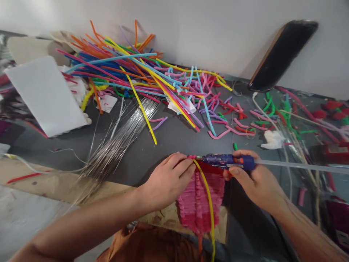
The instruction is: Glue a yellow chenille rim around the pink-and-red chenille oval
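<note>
My right hand (253,178) is closed round a dark blue hot glue gun (225,161), with a long translucent glue stick (294,165) sticking out of its back. The nozzle points left and meets the top edge of a pink, ribbed piece made of pipe cleaners (191,205). My left hand (171,178) is closed on that piece's upper left edge, its fingertips near the nozzle. A yellow pipe cleaner (209,196) starts at those fingertips and hangs down over the pink piece. An orange pipe cleaner (200,243) extends from the bottom.
Behind my hands lies a heap of coloured pipe cleaners (136,69), with cut bits to its right. A bundle of thin wires (117,145) lies at left, near a white card (46,96). A phone (283,54) leans on the wall. Brown paper (62,178) covers the front edge.
</note>
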`<move>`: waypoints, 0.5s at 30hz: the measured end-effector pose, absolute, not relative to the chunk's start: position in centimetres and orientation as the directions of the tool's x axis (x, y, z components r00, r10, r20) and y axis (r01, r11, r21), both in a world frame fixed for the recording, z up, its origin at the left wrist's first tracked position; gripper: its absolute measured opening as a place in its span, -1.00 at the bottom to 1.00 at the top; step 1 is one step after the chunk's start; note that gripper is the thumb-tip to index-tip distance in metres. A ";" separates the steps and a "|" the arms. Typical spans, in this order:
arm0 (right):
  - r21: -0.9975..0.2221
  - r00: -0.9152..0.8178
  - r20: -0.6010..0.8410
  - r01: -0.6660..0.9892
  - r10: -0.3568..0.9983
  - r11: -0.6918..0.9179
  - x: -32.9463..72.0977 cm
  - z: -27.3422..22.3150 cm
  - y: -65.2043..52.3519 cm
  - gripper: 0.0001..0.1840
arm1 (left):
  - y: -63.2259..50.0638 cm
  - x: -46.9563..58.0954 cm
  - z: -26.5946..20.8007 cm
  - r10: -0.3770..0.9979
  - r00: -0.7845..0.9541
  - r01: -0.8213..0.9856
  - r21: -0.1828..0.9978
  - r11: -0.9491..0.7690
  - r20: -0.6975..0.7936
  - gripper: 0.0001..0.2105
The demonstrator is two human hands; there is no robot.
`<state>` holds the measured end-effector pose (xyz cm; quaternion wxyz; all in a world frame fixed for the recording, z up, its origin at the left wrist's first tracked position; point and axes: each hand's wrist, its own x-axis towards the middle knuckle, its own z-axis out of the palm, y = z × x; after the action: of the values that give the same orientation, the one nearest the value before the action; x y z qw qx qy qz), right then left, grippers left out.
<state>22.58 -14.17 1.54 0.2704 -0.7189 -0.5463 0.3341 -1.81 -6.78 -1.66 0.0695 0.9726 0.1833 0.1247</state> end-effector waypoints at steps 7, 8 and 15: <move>-0.772 0.199 -0.214 0.565 0.956 -0.291 22.3 1.4 -14.2 -0.73 | -6.7 -1.8 -1.6 0.360 0.904 0.328 0.165 -0.930 0.230 -0.73; -0.773 0.212 -0.228 0.554 0.950 -0.309 22.3 1.3 -14.2 -0.71 | -6.7 -1.8 -1.6 0.358 0.902 0.328 0.155 -0.932 0.243 -0.74; -0.753 0.253 -0.188 0.583 0.949 -0.305 22.3 0.7 -14.9 -0.67 | -6.9 -1.9 -1.3 0.345 0.900 0.316 0.148 -0.937 0.265 -0.75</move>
<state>22.25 -14.93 0.74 0.2817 -0.7396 -0.5180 0.3245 -1.89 -6.86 -1.29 0.0508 0.9734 0.1698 0.1452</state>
